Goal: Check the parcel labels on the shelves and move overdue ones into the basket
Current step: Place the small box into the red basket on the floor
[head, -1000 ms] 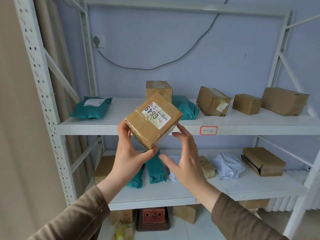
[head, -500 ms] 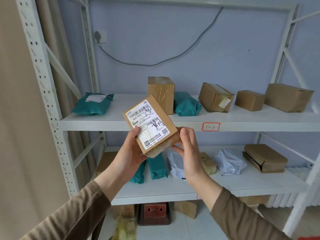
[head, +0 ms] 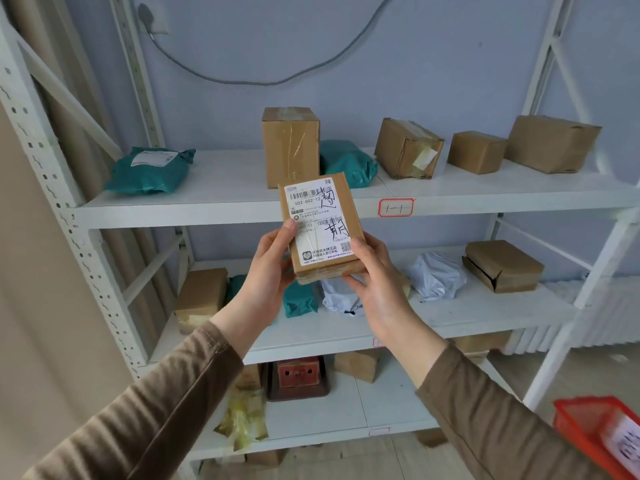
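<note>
While both hands (head: 273, 271) (head: 377, 285) grip the labelled parcel (head: 320, 226), red basket (head: 595, 431) at lower right

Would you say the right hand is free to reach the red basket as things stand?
Probably not yet: the right hand and left hand both hold the labelled box; the red basket sits unobstructed, low right.

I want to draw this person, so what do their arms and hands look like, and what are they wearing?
Both arms wear long brown sleeves of soft, faintly ribbed cloth, the left sleeve and the right sleeve, each ending in a stitched cuff at the wrist. The left hand and right hand are bare: no gloves, rings, watch or bracelet show. The nails are short and unpainted.
</note>
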The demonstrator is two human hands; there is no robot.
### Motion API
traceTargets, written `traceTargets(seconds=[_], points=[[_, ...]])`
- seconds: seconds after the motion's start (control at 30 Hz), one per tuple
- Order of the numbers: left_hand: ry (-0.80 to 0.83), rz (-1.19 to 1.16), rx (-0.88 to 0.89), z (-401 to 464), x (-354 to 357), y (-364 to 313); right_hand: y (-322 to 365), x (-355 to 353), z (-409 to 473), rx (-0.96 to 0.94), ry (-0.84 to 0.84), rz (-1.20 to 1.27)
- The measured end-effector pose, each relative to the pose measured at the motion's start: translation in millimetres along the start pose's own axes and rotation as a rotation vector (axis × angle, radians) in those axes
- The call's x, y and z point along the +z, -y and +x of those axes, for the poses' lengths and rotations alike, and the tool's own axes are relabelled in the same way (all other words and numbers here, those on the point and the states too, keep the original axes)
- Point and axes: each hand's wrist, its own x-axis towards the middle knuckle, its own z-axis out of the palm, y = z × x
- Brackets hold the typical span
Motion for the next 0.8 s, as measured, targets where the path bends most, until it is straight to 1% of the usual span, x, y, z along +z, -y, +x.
traceTargets(seconds=[0.17, 0.3, 0.53, 0.67, 0.8], points=[[0.036, 0.009, -0.074, 7.1, 39.3, 39.8, -8.2, -49.3, -5.9, 0.027, -0.137, 0.108], [0.135, -0.004, -0.152, 21.1, 77.5, 77.0, -16.6, -95.0, -5.1, 0.024, -0.272, 0.157], [0.299, -0.051, -0.290, 50.0, 155.8, 147.0, -19.9, -179.5, -8.8, 0.014, -0.507, 0.109], [0.419, -0.079, -0.369, 58.6, 205.9, 182.7, -12.0, -226.0, -20.8, -0.008, -0.654, 0.080], [0.577, -0.073, -0.452, 52.2, 261.5, 216.7, -1.6, -272.0, -49.4, -0.006, -0.804, 0.025]])
